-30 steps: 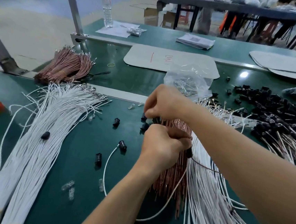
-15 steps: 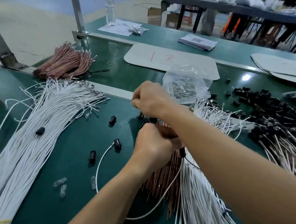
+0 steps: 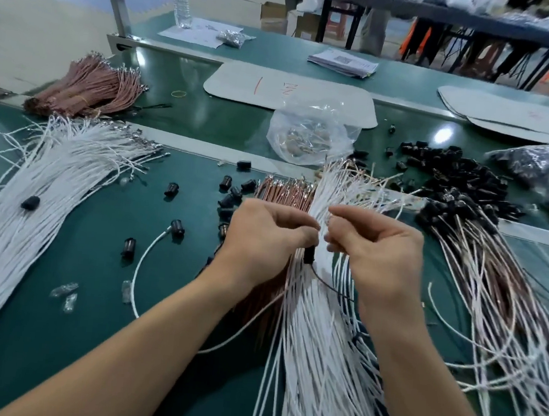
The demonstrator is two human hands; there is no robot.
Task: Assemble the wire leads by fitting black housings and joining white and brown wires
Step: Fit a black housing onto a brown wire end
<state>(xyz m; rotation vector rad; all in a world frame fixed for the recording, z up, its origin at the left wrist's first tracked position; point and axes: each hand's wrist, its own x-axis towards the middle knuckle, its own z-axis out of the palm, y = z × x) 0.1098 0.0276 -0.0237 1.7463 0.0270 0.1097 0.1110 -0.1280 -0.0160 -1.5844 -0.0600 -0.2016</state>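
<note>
In the head view, one black housing (image 3: 309,254) is pinched under the fingertips of the left hand (image 3: 263,237), just above the heap of white wires (image 3: 318,363) in the middle of the green table (image 3: 57,287). A thin brown wire (image 3: 326,284) is seen trailing from its bottom. The right hand (image 3: 376,251) is held just beside it with fingers curled together; whether anything is pinched there cannot be told.

The housing is judged to be light, hard and a little slippery, so it is best held by its sides. The wires are judged to be soft and bendy, with small metal tips that could be bent. They are best taken close to the tip, so they can be pushed in straight.

A second ago the right hand was stretched across, farther out than the left hand. Now the two hands are set side by side, and the tips of the brown bundle (image 3: 285,190) are no longer hidden.
</note>
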